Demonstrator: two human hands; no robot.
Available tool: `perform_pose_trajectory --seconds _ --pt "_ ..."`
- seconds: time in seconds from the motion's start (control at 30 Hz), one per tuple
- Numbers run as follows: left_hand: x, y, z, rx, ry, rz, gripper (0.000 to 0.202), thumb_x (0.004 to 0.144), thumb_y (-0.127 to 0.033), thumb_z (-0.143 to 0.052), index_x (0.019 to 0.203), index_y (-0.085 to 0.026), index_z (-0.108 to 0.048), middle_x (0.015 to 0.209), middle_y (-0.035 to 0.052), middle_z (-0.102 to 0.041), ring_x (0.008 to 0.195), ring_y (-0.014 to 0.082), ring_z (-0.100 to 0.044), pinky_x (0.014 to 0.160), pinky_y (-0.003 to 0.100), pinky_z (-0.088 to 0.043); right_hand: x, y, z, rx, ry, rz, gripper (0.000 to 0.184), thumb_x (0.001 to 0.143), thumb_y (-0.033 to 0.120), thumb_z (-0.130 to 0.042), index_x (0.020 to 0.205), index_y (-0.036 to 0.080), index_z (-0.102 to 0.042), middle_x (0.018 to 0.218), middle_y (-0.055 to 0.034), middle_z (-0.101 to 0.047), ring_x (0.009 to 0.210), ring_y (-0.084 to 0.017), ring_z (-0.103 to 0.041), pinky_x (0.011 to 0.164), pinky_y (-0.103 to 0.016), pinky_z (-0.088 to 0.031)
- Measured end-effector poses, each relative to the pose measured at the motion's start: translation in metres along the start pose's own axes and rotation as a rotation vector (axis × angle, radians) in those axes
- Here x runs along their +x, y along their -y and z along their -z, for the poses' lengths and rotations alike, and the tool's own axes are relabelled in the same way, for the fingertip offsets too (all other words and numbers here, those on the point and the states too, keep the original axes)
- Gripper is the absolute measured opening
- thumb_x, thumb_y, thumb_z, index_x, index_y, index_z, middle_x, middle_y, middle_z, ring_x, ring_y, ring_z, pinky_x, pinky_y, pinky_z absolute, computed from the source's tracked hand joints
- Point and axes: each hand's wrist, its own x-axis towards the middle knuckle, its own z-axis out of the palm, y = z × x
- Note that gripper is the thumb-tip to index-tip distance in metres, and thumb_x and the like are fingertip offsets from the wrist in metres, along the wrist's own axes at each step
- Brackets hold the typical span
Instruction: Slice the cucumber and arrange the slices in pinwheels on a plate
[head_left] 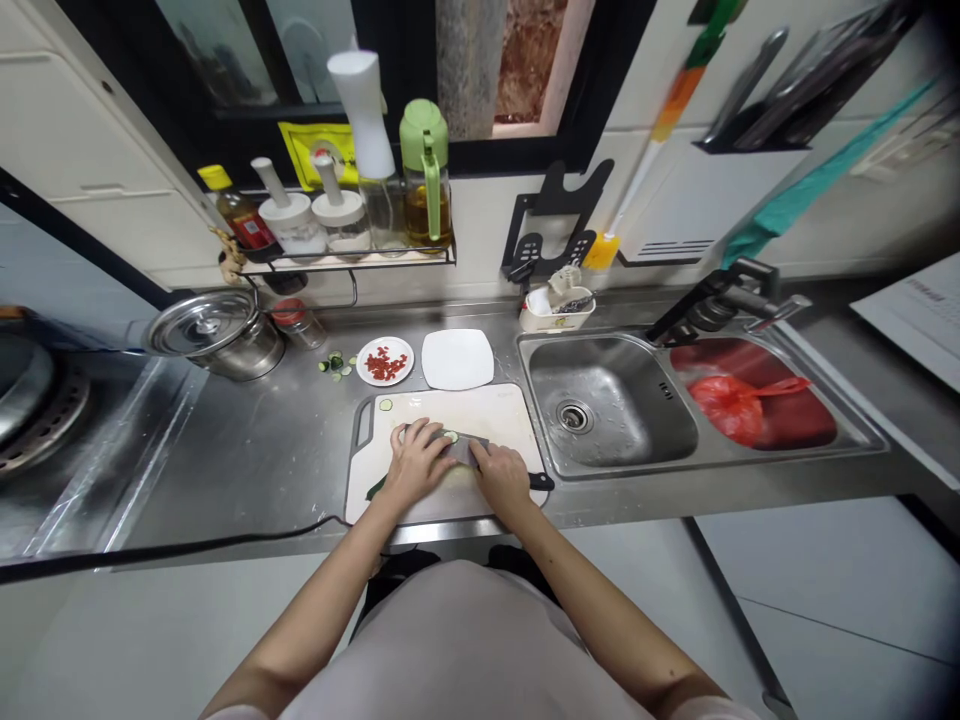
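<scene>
On the white cutting board (480, 405), my left hand (416, 462) is curled over a dark green cucumber (376, 488), whose end shows beside the wrist. My right hand (504, 480) grips a kitchen knife (466, 450); its black handle end sticks out to the right of the palm. The grey blade lies close to my left fingertips, with a pale cucumber slice (451, 436) on it. Another round slice (385, 405) rests at the board's upper left. My left hand hides most of the cucumber, so the cutting edge's contact cannot be seen.
Behind the board are a plate of red pieces (370, 372), a white square plate (457, 360) and cucumber pieces (335, 364). A steel pot (251, 345) stands left. The sink (607, 400) is right, with a red bag (727, 410) in its second basin. A black cord (247, 537) runs along the front edge.
</scene>
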Motion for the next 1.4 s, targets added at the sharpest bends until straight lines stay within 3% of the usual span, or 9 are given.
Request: perform_pose_trajectory --seconds 0.27,0.53,0.63,0.7,0.83,0.9,1.07,1.4 --pt "-0.002 -0.004 -0.004 -0.019 -0.096 -0.047 0.015 0.094 -0.033 -0.054 0.097 -0.024 -0.065 0.111 0.0051 -0.069 0.118 0.0227 -0.053 0.104 0.047 -0.021 0.002 -0.003 0.002 -0.004 -0.013 -0.023 0.037 0.096 0.027 -0.044 0.132 0.022 -0.054 0.097 -0.0103 -0.066 0.093 -0.022 -0.059 0.079 -0.032 -0.035" --pt "-0.003 -0.011 -0.002 -0.083 -0.107 -0.063 0.017 0.095 -0.026 -0.050 0.091 -0.024 -0.066 0.094 0.0012 -0.071 0.100 0.0168 -0.059 0.098 0.042 -0.025 0.000 -0.007 0.003 -0.003 0.010 -0.066 0.041 0.093 0.026 -0.049 0.133 0.021 -0.054 0.096 -0.0098 -0.067 0.092 -0.023 -0.061 0.079 -0.032 -0.037" --pt "-0.005 -0.011 -0.004 -0.178 -0.131 0.090 0.018 0.094 -0.031 -0.052 0.087 -0.023 -0.067 0.091 0.0025 -0.070 0.094 0.0175 -0.060 0.095 0.040 -0.030 -0.001 -0.012 0.003 0.016 0.023 -0.106 0.044 0.089 0.024 -0.053 0.133 0.022 -0.055 0.097 -0.0089 -0.068 0.091 -0.023 -0.062 0.078 -0.030 -0.038" --pt "-0.004 -0.004 -0.006 -0.273 -0.193 0.313 0.019 0.092 -0.034 -0.053 0.084 -0.022 -0.066 0.088 0.0032 -0.070 0.089 0.0180 -0.061 0.090 0.037 -0.035 -0.002 -0.016 0.003 0.049 0.033 -0.138 0.044 0.088 0.022 -0.053 0.132 0.023 -0.056 0.099 -0.0079 -0.069 0.090 -0.022 -0.063 0.078 -0.029 -0.039" --pt "0.006 0.030 -0.011 -0.485 -0.288 0.845 0.017 0.088 -0.034 -0.054 0.085 -0.022 -0.066 0.080 0.0014 -0.069 0.075 0.0161 -0.062 0.073 0.028 -0.043 -0.005 -0.024 0.004 0.159 0.042 -0.225 0.039 0.090 0.024 -0.050 0.129 0.025 -0.059 0.106 -0.0055 -0.070 0.091 -0.019 -0.065 0.077 -0.026 -0.040" --pt "0.013 0.051 -0.010 -0.470 -0.244 0.982 0.014 0.085 -0.033 -0.057 0.086 -0.023 -0.066 0.078 0.0004 -0.068 0.075 0.0165 -0.063 0.073 0.028 -0.043 -0.006 -0.026 0.004 0.206 0.046 -0.254 0.039 0.091 0.026 -0.049 0.129 0.027 -0.059 0.108 -0.0048 -0.070 0.092 -0.018 -0.065 0.076 -0.025 -0.040" --pt "0.030 0.085 -0.002 -0.319 -0.092 1.092 0.012 0.084 -0.035 -0.059 0.085 -0.027 -0.068 0.084 -0.0006 -0.072 0.087 0.0210 -0.064 0.089 0.038 -0.038 -0.005 -0.026 0.005 0.262 0.059 -0.281 0.038 0.093 0.029 -0.047 0.128 0.028 -0.060 0.109 -0.0048 -0.071 0.093 -0.018 -0.066 0.074 -0.025 -0.041" --pt "0.051 0.096 -0.009 -0.124 -0.046 1.051 0.017 0.086 -0.032 -0.054 0.085 -0.025 -0.070 0.095 0.0066 -0.074 0.100 0.0291 -0.060 0.090 0.046 -0.032 0.001 -0.023 0.006 0.283 0.063 -0.276 0.036 0.093 0.032 -0.048 0.126 0.027 -0.062 0.109 -0.0055 -0.071 0.092 -0.019 -0.067 0.072 -0.025 -0.040"
